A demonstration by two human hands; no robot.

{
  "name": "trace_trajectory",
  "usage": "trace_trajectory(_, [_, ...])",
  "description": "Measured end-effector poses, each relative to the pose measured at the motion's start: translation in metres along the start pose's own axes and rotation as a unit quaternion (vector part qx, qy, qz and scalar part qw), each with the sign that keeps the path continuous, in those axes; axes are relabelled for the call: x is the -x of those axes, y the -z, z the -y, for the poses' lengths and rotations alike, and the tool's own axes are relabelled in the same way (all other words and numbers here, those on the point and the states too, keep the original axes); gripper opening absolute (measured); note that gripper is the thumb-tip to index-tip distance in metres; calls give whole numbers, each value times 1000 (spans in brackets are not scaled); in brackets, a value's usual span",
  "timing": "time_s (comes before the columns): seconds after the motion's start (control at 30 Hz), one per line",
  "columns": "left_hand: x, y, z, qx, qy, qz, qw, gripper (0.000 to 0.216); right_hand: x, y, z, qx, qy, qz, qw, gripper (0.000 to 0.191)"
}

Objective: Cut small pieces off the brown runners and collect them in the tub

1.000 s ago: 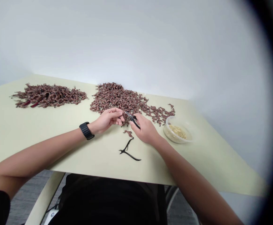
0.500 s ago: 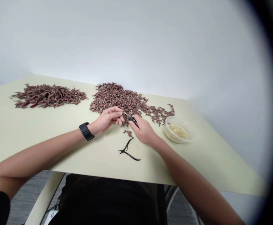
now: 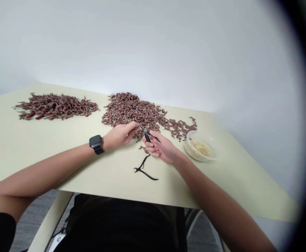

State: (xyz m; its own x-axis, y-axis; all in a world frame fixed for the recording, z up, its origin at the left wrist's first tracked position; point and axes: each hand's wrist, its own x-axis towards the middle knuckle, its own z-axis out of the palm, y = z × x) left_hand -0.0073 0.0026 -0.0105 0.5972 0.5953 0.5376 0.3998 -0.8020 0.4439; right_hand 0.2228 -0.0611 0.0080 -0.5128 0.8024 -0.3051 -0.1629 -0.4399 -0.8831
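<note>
My right hand (image 3: 161,146) is wrapped round small black-handled pliers (image 3: 147,134), whose metal jaws point up and left. Close to those jaws, my left hand (image 3: 122,134) has its thumb and fingers pinched together; whatever sits between them is too small to make out. Both hands are over the front edge of a large heap of small reddish-brown pieces (image 3: 131,110). Just below the hands lies a small loose brown cluster (image 3: 144,149). Nearer me rests a black nipper (image 3: 142,170) with its handles spread apart.
To the right stands a clear round plastic tub (image 3: 192,154) with small yellowish-gold bits inside. Another brown heap (image 3: 58,106), with two dark red handles (image 3: 40,115) poking out, lies at the left. The pale table (image 3: 95,182) meets a white wall behind.
My right hand has rolled over, so its curled fingers and the pliers' handles now show. My left hand has turned with the back upward, and the watch face has come into view.
</note>
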Motion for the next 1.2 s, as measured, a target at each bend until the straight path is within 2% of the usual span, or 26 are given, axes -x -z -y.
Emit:
trace_trajectory(0.07, [-1, 3, 3, -15, -11, 9, 1000, 27, 0, 1, 1, -12, -11, 10, 1000, 40])
trace_trajectory(0.1, [-2, 4, 3, 14, 3, 8, 1000, 28, -1, 2, 1, 5, -2, -1, 1000, 41])
trace_trajectory(0.17, [-4, 3, -1, 133, 56, 2, 990, 29, -4, 3, -3, 96, 57, -65, 992, 42])
trace_trajectory(0.2, [-5, 2, -3, 210, 88, 5, 974, 30, -6, 3, -5, 170, 105, -113, 973, 41])
trace_trajectory(0.23, [-6, 1, -5, 286, 120, 8, 951, 31, -7, 4, -7, 254, 158, -164, 940, 38])
trace_trajectory(0.3, [-9, 0, -8, 408, 179, 12, 895, 31, -7, 8, -10, 411, 243, -246, 844, 31])
trace_trajectory(0.37, [-11, 0, -9, 487, 226, 9, 844, 31, -6, 12, -11, 511, 278, -279, 764, 27])
trace_trajectory(0.47, [-13, 2, -9, 552, 261, 11, 792, 29, -3, 17, -9, 579, 298, -276, 707, 26])
trace_trajectory(0.57, [-13, 3, -11, 573, 268, 19, 774, 27, -2, 19, -8, 610, 308, -266, 680, 30])
trace_trajectory(0.7, [-13, 3, -15, 579, 269, 30, 769, 25, -3, 20, -9, 626, 300, -261, 671, 33])
trace_trajectory(1.0, [-12, 4, -12, 574, 260, 34, 776, 26, -2, 19, -7, 629, 286, -237, 683, 30])
trace_trajectory(1.1, [-12, 3, -14, 558, 244, 32, 792, 27, -2, 15, -7, 597, 280, -231, 715, 28])
trace_trajectory(1.2, [-10, 0, -19, 513, 211, 25, 832, 31, -4, 7, -9, 514, 269, -203, 789, 30])
